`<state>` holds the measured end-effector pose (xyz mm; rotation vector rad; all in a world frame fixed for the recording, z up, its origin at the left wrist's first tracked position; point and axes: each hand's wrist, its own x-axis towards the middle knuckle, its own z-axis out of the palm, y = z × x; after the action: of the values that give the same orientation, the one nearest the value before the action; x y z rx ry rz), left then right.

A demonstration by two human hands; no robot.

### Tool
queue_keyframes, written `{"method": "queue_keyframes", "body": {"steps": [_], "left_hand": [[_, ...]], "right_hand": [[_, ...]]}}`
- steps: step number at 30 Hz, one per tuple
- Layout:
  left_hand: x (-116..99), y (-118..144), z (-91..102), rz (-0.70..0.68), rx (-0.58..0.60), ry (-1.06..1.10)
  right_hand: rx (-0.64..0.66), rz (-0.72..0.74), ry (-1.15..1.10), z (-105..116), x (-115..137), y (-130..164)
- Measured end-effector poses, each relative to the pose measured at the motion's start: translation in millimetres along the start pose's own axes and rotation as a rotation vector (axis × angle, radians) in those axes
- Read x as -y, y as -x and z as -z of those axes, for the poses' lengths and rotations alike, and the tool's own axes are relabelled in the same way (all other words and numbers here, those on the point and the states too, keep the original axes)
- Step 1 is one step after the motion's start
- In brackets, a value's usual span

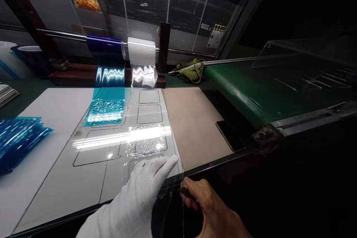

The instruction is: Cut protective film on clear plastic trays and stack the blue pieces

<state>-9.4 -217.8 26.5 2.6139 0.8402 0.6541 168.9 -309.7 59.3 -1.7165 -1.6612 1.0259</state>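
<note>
My left hand [142,189], in a white glove, is closed at the table's front edge. Its thumb and fingers grip a thin clear panel [182,208], whose edge shows as a fine upright line; much of the panel is hard to make out against the dark. My bare right hand [208,200] is beside that edge, fingers curled in a pinch on a small dark pointed tool [184,192]. Past my left hand, a clear film strip [147,141] and a blue film strip [107,111] lie over a sheet with drawn rectangles [61,178].
A white film roll [141,50] and a dark blue roll [105,46] hang on a metal rod behind. Blue film pieces [19,141] are piled left. To the right are brown board [192,122], a phone [229,135] and a green conveyor belt [240,89].
</note>
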Motion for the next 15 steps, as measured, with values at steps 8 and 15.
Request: {"method": "queue_keyframes", "body": {"steps": [8, 15], "left_hand": [[-3.8, -25.8, -14.5, -0.192, -0.042, 0.015], [-13.4, -40.5, -22.2, -0.197, -0.017, -0.011]], "right_hand": [[-0.078, 0.091, -0.042, 6.6, -18.8, 6.6], [-0.145, 0.208, -0.038, 5.0, -38.5, 12.3]]}}
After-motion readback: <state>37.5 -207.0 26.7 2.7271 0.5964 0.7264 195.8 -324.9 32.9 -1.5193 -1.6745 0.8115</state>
